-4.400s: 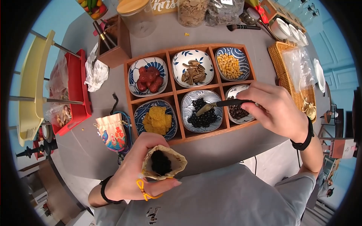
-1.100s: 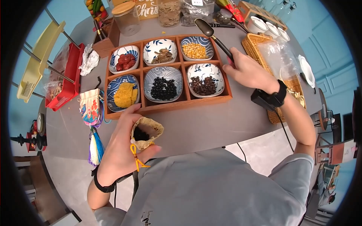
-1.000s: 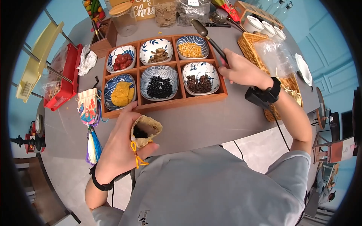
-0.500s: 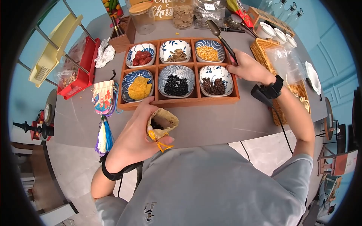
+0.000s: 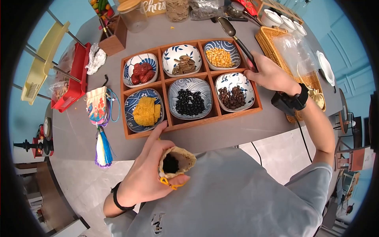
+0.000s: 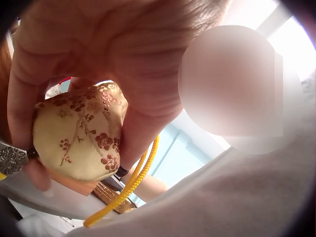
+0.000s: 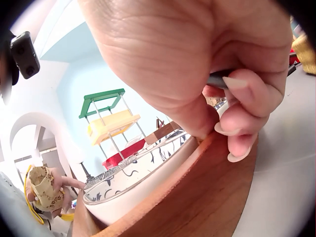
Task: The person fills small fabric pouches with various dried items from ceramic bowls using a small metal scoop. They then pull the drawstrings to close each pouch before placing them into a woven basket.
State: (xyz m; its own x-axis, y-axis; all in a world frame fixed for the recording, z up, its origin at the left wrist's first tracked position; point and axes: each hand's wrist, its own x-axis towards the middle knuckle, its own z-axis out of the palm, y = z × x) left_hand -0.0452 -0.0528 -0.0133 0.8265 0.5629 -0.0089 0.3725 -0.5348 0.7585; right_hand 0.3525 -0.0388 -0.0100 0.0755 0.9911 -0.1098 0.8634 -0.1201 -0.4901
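My left hand (image 5: 146, 177) holds a small cream brocade pouch (image 5: 188, 158) below the tray's front edge, its mouth open and turned up. Dark contents show inside, and a yellow cord hangs from it; the left wrist view shows its reddish flower pattern (image 6: 106, 143). Beside the right edge of a wooden compartment tray (image 5: 258, 103), my right hand (image 5: 274, 75) grips the black handle of a small metal scoop (image 5: 227, 27), its head pointing away. In the right wrist view the curled fingers (image 7: 242, 101) are right at the tray's wooden rim. Black beans (image 5: 189, 102) fill the front middle bowl.
Other bowls hold red dried fruit (image 5: 142, 73), seeds (image 5: 184, 65), corn kernels (image 5: 219, 58), yellow pieces (image 5: 147, 111) and coffee-like beans (image 5: 232, 98). An embroidered pouch (image 5: 96, 106) with tassels lies left. A wicker basket (image 5: 260, 36) stands right; jars (image 5: 134, 17) stand behind.
The scoop has come up out of the black beans, and my right hand has moved to the tray's right edge with it. My left hand keeps holding the pouch near the tray's front.
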